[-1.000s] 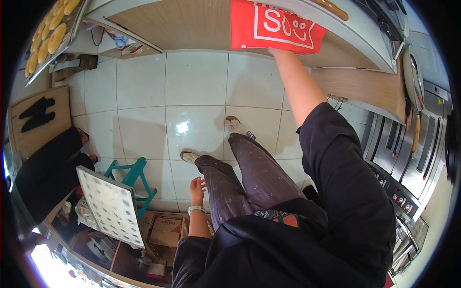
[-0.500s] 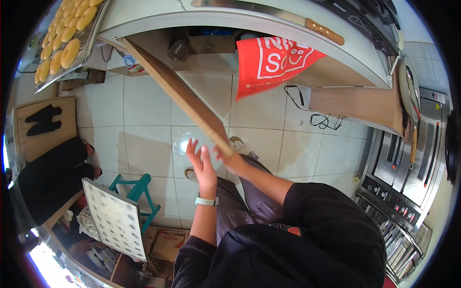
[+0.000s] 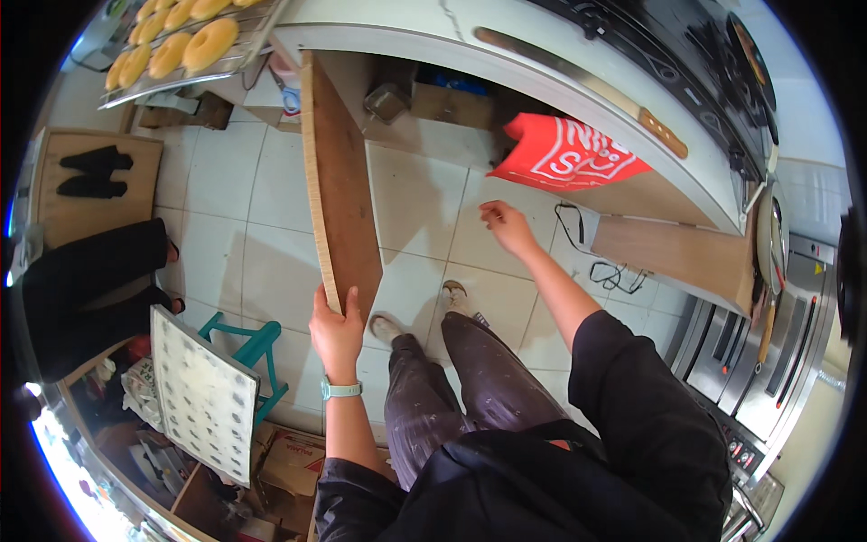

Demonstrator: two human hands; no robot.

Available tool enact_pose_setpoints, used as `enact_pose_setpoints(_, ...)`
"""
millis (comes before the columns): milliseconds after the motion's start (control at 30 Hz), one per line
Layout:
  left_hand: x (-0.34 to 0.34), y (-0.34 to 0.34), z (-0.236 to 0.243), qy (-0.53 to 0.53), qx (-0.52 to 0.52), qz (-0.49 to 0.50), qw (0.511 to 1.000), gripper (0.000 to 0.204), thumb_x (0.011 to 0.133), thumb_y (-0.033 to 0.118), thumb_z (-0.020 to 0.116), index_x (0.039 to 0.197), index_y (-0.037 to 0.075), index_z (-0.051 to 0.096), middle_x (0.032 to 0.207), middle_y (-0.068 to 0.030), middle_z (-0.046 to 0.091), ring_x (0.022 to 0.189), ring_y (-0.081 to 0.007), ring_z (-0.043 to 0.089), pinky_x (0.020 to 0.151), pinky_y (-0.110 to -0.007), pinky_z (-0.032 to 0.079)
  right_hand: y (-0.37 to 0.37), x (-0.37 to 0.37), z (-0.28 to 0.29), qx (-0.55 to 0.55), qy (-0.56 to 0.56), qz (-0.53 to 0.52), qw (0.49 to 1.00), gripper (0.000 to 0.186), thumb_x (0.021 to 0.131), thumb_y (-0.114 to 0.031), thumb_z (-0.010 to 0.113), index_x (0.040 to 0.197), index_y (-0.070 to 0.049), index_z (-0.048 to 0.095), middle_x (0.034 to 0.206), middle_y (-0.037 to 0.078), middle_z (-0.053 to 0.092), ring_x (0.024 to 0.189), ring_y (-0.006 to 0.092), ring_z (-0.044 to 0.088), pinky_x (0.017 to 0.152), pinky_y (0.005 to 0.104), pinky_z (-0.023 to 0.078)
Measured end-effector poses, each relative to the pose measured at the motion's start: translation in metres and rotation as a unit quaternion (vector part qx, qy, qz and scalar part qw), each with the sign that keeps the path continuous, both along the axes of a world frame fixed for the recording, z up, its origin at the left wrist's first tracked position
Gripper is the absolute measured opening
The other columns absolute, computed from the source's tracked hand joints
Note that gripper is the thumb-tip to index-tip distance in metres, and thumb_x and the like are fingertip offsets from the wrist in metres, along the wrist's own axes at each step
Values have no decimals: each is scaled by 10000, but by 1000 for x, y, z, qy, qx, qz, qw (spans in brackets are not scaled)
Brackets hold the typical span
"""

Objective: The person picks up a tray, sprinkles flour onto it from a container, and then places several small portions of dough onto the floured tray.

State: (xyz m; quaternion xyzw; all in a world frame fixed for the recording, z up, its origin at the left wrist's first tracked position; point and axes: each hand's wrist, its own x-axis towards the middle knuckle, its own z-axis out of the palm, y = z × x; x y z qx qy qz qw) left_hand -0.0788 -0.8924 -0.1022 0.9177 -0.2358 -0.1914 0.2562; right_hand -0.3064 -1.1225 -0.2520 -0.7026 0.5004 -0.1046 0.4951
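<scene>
My left hand [image 3: 336,325] grips the lower edge of a swung-open wooden cabinet door [image 3: 348,199], thumb on its inner face. My right hand [image 3: 506,226], fingers loosely bent and holding nothing, is in the air right of the door, just below a red bag or cloth [image 3: 569,154] with white lettering draped at the cabinet opening. Inside the shadowed cabinet are a cardboard box [image 3: 447,104] and a clear container [image 3: 386,104]. A long wooden-handled knife [image 3: 664,133] lies on the white counter above.
Doughnuts [image 3: 208,45] sit on a rack upper left. A co-worker's dark-clad legs [image 3: 81,280] are at left, near a spotted tray [image 3: 203,388] on a teal stool [image 3: 262,339]. Steel ovens [image 3: 763,352] stand right; a black cable [image 3: 610,271] lies on the floor.
The door has opened and swung leftward. My right hand left the red bag, held the door, then released it and moved up rightward. My left hand has risen and now grips the door.
</scene>
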Motion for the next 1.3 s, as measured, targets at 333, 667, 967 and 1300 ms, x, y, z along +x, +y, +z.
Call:
enact_pose_setpoints(333,108,39,15,-74,114,-58,989,375,832,425,635,1033,108,636,843,-116,683,760,-319,657,628,-415,513,-8,84,-58,233,39,58,970,245,835,-142,578,1053,-37,620,861,59,648,690,147,623,613,288,492)
enact_pose_setpoints(667,185,46,22,-81,39,-98,991,342,696,253,748,982,104,636,891,-78,663,744,-266,641,625,-357,505,-110,222,-212,319,45,-7,947,263,882,-291,587,1094,-136,598,907,56,654,743,189,632,639,354,497)
enact_pose_setpoints(967,195,43,18,-92,61,-73,991,474,573,198,780,998,52,631,983,-131,654,866,-303,645,741,-347,521,-182,299,-326,395,-99,-198,892,306,933,-397,512,1123,-159,539,1012,32,609,916,209,593,780,452,478)
enact_pose_setpoints(1300,209,42,19,-94,48,-91,990,508,552,195,776,1009,23,633,982,-138,659,861,-313,645,723,-358,523,-226,312,-416,304,-154,-230,912,236,883,-334,600,1003,-133,575,918,35,625,810,199,621,708,354,498)
